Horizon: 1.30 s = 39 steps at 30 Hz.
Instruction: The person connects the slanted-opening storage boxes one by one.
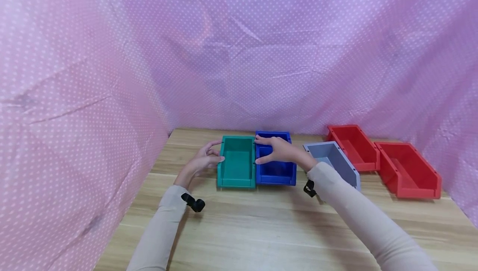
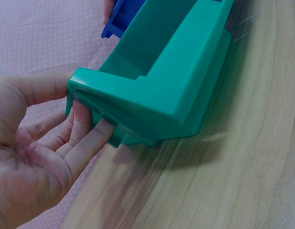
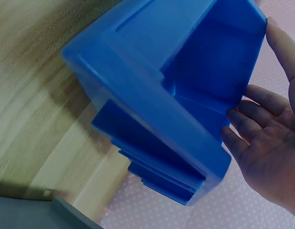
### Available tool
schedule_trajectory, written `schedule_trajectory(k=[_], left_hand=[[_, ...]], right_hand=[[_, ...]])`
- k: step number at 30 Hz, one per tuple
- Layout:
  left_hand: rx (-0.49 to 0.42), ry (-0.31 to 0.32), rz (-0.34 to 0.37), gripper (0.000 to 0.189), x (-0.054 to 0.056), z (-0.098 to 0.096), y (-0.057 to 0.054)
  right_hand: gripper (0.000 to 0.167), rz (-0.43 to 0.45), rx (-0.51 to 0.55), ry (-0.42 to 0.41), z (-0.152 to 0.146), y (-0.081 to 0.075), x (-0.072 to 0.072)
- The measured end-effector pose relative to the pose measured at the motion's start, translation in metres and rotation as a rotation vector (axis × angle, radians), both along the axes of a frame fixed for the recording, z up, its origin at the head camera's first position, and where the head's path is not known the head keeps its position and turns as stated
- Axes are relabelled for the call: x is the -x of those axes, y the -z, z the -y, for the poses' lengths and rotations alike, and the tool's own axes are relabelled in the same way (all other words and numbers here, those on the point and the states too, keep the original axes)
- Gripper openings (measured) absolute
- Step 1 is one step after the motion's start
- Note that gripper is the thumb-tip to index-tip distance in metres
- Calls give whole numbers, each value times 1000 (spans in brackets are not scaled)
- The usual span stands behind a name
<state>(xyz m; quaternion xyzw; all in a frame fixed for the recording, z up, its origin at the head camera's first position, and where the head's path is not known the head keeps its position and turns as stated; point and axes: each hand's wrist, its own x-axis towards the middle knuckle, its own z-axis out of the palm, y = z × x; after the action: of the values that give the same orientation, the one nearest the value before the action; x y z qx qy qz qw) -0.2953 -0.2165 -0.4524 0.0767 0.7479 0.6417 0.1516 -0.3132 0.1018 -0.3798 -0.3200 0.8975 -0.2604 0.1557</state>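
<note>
Pinching the green bin (image 1: 238, 163), left hand (image 1: 203, 159)! Right of that grip, the right hand (image 1: 281, 148) spreads over the blue bin (image 1: 275, 179); uneven pushing could skew the 2.

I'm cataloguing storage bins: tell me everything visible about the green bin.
The green bin looks like smooth plastic: rectangular, open-topped, with a rimmed edge and low front wall. It is empty and upright, on or just above the wooden table, close beside the blue bin; whether they touch is unclear. The left grip pinches its left rim.
</note>
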Motion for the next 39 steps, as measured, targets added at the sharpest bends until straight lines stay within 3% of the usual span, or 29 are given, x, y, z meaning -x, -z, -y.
schedule_trajectory(k=[5, 17, 39], left_hand=[[3, -15, -9, 71, -1, 3, 2], [-23, -23, 27, 73, -4, 1, 10], [-9, 6, -13, 73, 3, 0, 4]], right_hand=[[84, -4, 4, -6, 4, 1, 1], [84, 47, 3, 12, 4, 22, 1], [84, 48, -15, 27, 4, 19, 6]])
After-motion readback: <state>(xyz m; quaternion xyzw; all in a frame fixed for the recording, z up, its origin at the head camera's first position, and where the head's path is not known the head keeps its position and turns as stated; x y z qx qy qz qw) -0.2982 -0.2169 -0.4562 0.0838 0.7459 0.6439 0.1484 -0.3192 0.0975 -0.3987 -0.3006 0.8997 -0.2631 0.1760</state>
